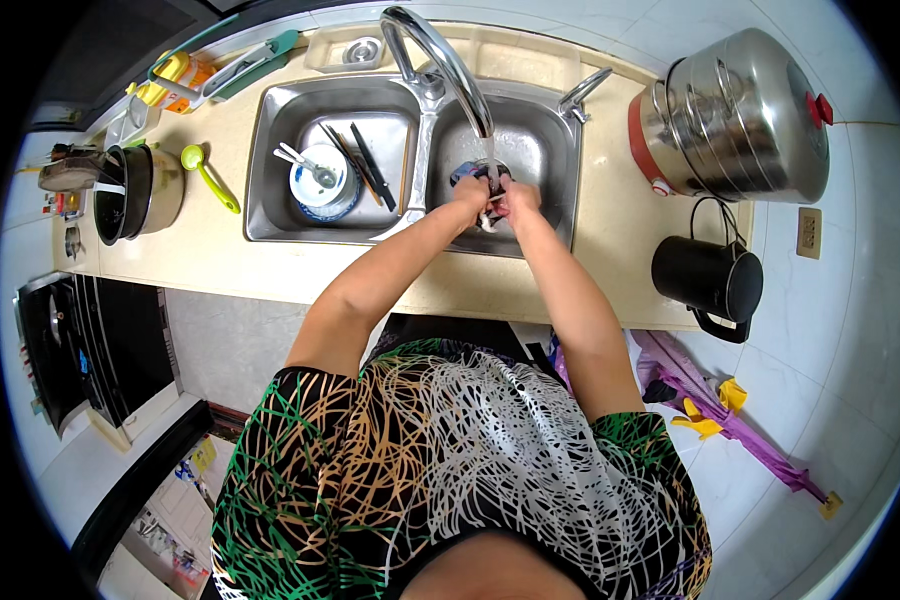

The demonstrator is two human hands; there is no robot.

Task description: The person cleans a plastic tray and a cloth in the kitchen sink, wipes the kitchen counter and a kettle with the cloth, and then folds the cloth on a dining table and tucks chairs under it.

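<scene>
My left hand [474, 194] and my right hand [521, 196] are close together in the right basin [536, 135] of a steel double sink. Water runs from the curved chrome faucet [450, 56] onto them. Between them they grip a wet, crumpled cloth-like bundle [465, 174] in dark, blue and pinkish tones. My fingers hide much of it, so its exact kind is unclear. A pale strip shows between the hands. In the left basin [277, 112] stand stacked white-and-blue bowls [319, 191] with metal spoons [291, 155] in the top one. Several chopsticks [361, 169] lie beside them.
A lime-green spoon [210, 180] and nested pots [150, 191] stand left of the sink. A small tap [585, 94] rises at the sink's right corner. Farther right are a large steel steamer [727, 120] and a black electric kettle [705, 277] near the counter's edge.
</scene>
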